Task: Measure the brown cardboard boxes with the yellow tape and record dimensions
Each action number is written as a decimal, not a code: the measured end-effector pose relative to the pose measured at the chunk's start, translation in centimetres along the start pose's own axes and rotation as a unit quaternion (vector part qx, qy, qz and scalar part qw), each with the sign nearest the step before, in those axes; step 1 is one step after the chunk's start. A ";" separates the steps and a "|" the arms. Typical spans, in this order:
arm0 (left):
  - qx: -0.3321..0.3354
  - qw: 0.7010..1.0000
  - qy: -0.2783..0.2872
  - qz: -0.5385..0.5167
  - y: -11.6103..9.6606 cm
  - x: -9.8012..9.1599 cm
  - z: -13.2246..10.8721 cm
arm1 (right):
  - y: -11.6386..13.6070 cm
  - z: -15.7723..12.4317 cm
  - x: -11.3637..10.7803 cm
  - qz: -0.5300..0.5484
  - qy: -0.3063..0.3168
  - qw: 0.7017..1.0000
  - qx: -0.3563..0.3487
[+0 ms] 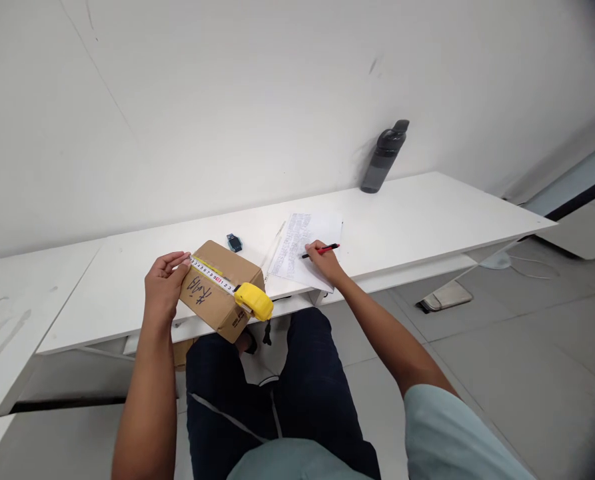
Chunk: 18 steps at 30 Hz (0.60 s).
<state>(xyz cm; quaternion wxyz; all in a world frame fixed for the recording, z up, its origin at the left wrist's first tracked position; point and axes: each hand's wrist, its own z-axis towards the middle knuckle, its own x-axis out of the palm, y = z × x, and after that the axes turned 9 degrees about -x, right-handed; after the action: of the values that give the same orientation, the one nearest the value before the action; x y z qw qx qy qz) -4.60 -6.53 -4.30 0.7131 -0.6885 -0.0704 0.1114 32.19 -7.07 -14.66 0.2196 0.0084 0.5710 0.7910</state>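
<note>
A brown cardboard box (210,303) with black handwriting on top lies at the front edge of the white table. Across its top runs the pulled-out blade of a yellow tape measure (254,301), whose case rests at the box's right edge with a black strap hanging down. My left hand (164,283) is closed at the far-left end of the blade, pinching it by the box's corner. To the right, my right hand (324,260) grips a red and black pen (329,248), its tip over a paper sheet (307,260) filled with lines of writing.
A dark watch-like object (234,243) lies behind the box. The dark grey bottle (383,159) stands by the wall at the back. My legs are under the white table (417,220); a flat silver object (447,297) lies on the floor at right.
</note>
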 end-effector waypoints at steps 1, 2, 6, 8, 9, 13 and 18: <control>0.001 1.000 -0.003 0.003 0.0 0.0 -0.1 | -0.2 0.0 0.1 0.017 0.005 1.000 0.013; 0.001 1.000 -0.005 0.005 0.0 0.0 -0.2 | -0.3 0.0 0.2 0.029 0.010 0.999 0.023; 0.001 1.000 -0.007 0.013 0.0 0.1 -0.1 | -0.8 0.0 0.3 0.015 0.003 0.999 0.037; 0.003 1.000 -0.006 0.019 0.0 0.1 0.0 | -0.8 0.0 0.3 -0.030 -0.001 0.999 0.028; 0.004 1.000 -0.005 0.020 0.0 0.1 0.0 | -0.7 0.0 0.3 -0.049 0.003 0.998 0.025; 0.001 1.000 -0.008 0.013 0.1 0.1 0.1 | -0.4 -0.2 0.3 -0.079 0.017 0.997 0.022; -0.003 1.000 -0.003 0.003 0.2 0.2 0.0 | -0.2 -0.3 0.1 -0.062 0.026 0.997 0.027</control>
<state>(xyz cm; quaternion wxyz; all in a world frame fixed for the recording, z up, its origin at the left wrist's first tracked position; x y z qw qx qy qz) -4.44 -6.45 -4.47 0.7103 -0.6907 -0.0704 0.1157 32.10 -7.26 -14.94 0.2528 -0.0419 0.5968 0.7604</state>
